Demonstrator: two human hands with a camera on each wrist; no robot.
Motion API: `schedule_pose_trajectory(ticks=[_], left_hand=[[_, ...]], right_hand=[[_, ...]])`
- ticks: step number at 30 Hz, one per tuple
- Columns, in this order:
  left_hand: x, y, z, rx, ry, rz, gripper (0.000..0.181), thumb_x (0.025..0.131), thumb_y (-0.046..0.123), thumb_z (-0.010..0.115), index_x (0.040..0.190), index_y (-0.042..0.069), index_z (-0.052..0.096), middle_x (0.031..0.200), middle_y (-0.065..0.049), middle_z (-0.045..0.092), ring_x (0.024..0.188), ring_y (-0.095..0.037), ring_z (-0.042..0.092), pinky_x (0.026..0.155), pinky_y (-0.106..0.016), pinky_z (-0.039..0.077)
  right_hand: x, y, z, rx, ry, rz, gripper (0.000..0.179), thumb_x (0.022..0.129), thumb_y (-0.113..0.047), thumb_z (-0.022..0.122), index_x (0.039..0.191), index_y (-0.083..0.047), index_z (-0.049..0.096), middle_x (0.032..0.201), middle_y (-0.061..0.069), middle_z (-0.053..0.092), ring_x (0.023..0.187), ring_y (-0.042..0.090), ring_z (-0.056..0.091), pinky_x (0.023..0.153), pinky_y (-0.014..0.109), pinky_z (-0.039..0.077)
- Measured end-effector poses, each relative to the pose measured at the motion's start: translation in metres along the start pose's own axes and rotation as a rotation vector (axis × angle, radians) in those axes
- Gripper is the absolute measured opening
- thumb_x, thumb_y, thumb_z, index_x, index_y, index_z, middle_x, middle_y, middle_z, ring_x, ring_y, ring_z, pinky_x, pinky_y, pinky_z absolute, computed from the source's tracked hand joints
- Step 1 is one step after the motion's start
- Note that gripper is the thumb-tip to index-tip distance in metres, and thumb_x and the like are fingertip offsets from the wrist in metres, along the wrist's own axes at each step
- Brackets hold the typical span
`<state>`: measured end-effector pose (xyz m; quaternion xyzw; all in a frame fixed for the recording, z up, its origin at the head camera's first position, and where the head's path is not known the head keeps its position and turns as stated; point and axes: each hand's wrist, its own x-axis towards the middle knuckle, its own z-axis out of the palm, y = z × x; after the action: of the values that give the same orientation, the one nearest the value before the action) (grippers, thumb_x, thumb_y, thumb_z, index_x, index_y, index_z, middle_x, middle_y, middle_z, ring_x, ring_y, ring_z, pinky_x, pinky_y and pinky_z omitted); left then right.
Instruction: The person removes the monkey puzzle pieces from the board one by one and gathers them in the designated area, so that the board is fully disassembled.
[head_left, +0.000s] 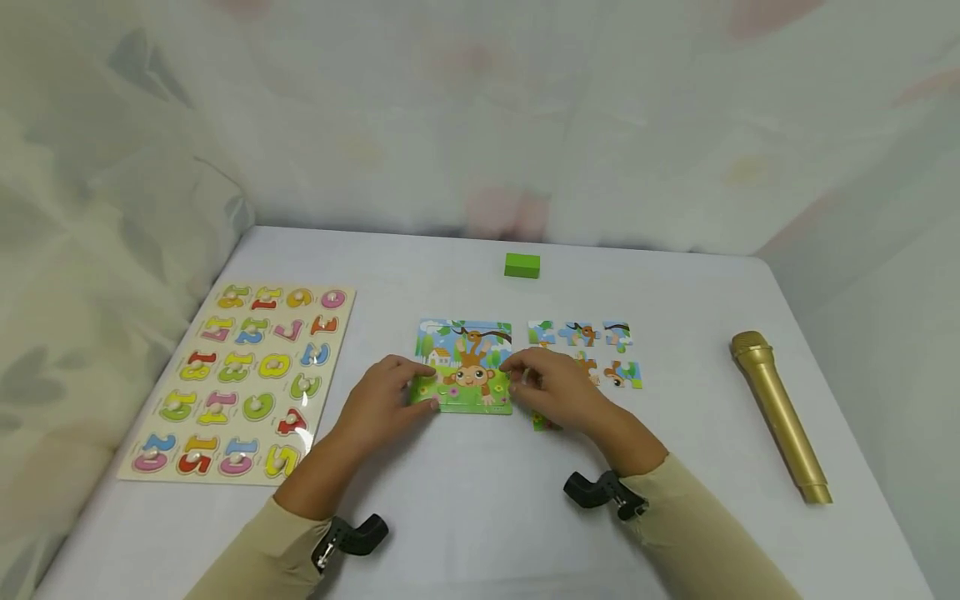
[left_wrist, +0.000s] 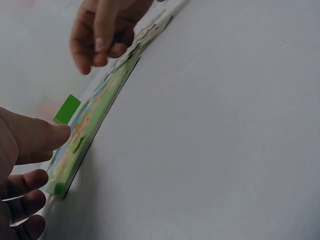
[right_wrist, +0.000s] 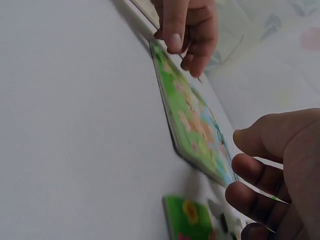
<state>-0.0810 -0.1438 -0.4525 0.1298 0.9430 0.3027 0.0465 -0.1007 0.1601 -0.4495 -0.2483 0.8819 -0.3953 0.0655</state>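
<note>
A monkey picture puzzle board [head_left: 467, 354] lies flat on the table between the hands. My left hand [head_left: 384, 398] is at its left edge, with thumb and index finger spread over the border; whether they touch it I cannot tell. At the right edge, my right hand [head_left: 561, 385] has its fingers loosely bent, with nothing held. In the right wrist view, a gap shows between that hand [right_wrist: 272, 170] and the board [right_wrist: 192, 125]. Loose jigsaw pieces [head_left: 621, 372] lie to the right of the board, and the right hand hides some of them.
A wooden number puzzle [head_left: 243, 383] with knobbed pieces lies at the left. Behind the monkey board sits a green block [head_left: 522, 266]. A gold microphone [head_left: 782, 417] lies on the right side of the white table [head_left: 480, 517]. Curtains hang around the back and sides.
</note>
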Motion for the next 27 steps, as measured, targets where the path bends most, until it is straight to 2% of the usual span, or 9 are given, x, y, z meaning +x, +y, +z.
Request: schedule_pose_trajectory(ticks=[8, 14, 21, 27], left_hand=[[0.004, -0.001, 0.01, -0.015, 0.01, 0.003, 0.043, 0.086, 0.024, 0.089, 0.126, 0.015, 0.078, 0.123, -0.009, 0.064, 0.115, -0.031, 0.063, 0.095, -0.05, 0.051], [0.005, -0.002, 0.012, -0.001, -0.006, -0.013, 0.046, 0.085, 0.024, 0.091, 0.128, 0.015, 0.077, 0.124, -0.009, 0.062, 0.115, -0.03, 0.062, 0.096, -0.05, 0.051], [0.008, -0.001, 0.012, 0.006, -0.021, -0.022, 0.049, 0.084, 0.027, 0.092, 0.129, 0.016, 0.076, 0.125, -0.008, 0.063, 0.118, -0.031, 0.062, 0.098, -0.051, 0.051], [0.01, 0.0, 0.012, 0.0, -0.028, -0.034, 0.05, 0.084, 0.027, 0.093, 0.129, 0.016, 0.076, 0.126, -0.007, 0.063, 0.118, -0.031, 0.062, 0.099, -0.05, 0.05]], right_hand=[[0.033, -0.021, 0.012, -0.008, -0.105, -0.042, 0.031, 0.099, -0.012, 0.073, 0.13, -0.01, 0.073, 0.114, 0.003, 0.071, 0.094, 0.015, 0.064, 0.082, 0.035, 0.053], [0.049, -0.03, 0.022, -0.115, -0.185, -0.065, 0.034, 0.096, -0.011, 0.072, 0.13, -0.011, 0.074, 0.116, 0.003, 0.07, 0.101, 0.018, 0.061, 0.089, 0.036, 0.051], [0.054, -0.036, 0.027, -0.195, -0.262, -0.053, 0.046, 0.089, 0.0, 0.071, 0.133, -0.013, 0.075, 0.122, 0.003, 0.069, 0.112, 0.02, 0.061, 0.096, 0.038, 0.05], [0.053, -0.038, 0.026, -0.239, -0.286, -0.045, 0.052, 0.086, 0.004, 0.07, 0.134, -0.014, 0.074, 0.115, 0.003, 0.065, 0.103, 0.02, 0.058, 0.087, 0.037, 0.047]])
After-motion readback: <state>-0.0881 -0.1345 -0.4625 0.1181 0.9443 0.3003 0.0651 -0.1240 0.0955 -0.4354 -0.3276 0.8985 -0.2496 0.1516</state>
